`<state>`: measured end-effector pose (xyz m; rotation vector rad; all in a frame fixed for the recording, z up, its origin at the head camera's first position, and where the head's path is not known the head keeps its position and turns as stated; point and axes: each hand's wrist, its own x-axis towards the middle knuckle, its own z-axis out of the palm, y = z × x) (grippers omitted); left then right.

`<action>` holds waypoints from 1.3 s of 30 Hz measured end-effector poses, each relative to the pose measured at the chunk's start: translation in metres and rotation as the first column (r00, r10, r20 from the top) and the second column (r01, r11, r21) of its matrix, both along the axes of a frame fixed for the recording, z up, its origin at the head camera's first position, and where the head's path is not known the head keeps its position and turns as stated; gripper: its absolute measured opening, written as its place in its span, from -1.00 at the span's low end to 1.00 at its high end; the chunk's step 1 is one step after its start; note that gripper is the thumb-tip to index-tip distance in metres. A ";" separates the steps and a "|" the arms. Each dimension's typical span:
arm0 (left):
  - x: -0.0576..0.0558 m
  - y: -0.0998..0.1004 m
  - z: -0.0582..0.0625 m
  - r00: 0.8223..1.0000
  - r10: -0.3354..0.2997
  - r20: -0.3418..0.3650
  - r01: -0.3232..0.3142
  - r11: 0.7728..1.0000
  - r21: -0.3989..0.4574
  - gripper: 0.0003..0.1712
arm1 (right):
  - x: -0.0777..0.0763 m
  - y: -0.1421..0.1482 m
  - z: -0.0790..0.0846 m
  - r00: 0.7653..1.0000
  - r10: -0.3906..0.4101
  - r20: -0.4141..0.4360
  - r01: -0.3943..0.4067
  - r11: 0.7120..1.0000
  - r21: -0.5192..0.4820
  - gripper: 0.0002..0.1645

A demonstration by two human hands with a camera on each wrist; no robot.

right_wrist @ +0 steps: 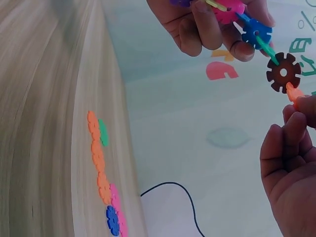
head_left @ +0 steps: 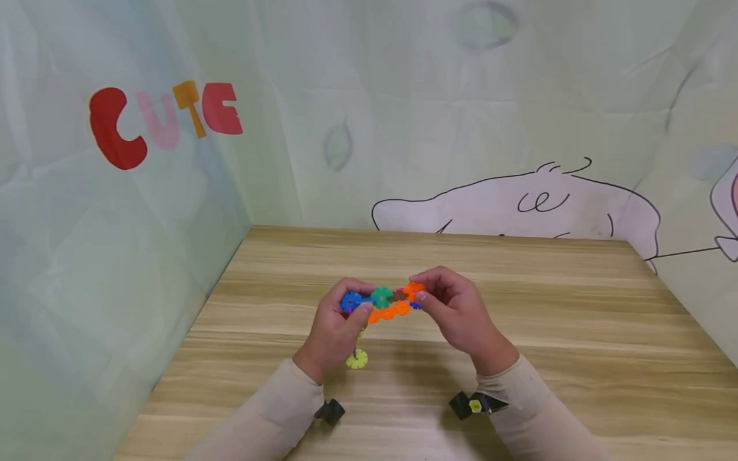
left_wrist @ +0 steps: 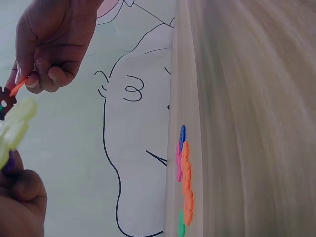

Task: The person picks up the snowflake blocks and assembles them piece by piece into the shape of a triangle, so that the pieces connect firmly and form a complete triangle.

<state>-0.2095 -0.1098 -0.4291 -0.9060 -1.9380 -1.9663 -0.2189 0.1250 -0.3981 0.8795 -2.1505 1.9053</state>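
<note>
Notched plastic snowflake discs are joined edge to edge in a chain between the two hands. My left hand [head_left: 334, 330] holds its left end, around a blue disc [head_left: 350, 301]; pink and purple discs partly show there in the right wrist view. From there the chain runs through a green disc [head_left: 381, 297] and a brown disc [right_wrist: 283, 79] to an orange disc [right_wrist: 294, 93]. My right hand [head_left: 461, 314] pinches that orange disc between thumb and fingers, and it meets the brown disc's edge. A yellow disc [head_left: 357, 359] hangs below the left hand.
Loose orange discs [right_wrist: 98, 154] lie on the wood-grain table [head_left: 259, 269] beyond the hands, with green [right_wrist: 103, 132], pink [left_wrist: 178, 163] and blue [right_wrist: 112, 220] discs beside them. A printed cloth backdrop [head_left: 288, 160] stands along the table's back and left edges.
</note>
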 end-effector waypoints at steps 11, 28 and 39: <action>0.001 0.002 -0.001 0.994 0.094 0.065 -0.093 0.996 -0.014 -0.77 | -0.006 0.003 -0.002 1.000 -0.012 0.000 0.012 0.997 0.072 -0.62; -0.002 0.003 -0.003 0.989 0.128 0.080 -0.129 0.992 0.011 -0.72 | -0.035 0.019 -0.039 0.917 -0.235 0.323 -0.097 0.653 0.751 -0.31; -0.001 0.003 -0.002 0.990 0.104 0.095 -0.106 0.994 0.014 -0.70 | -0.037 0.022 -0.046 0.930 -0.245 0.275 -0.070 0.617 0.784 -0.56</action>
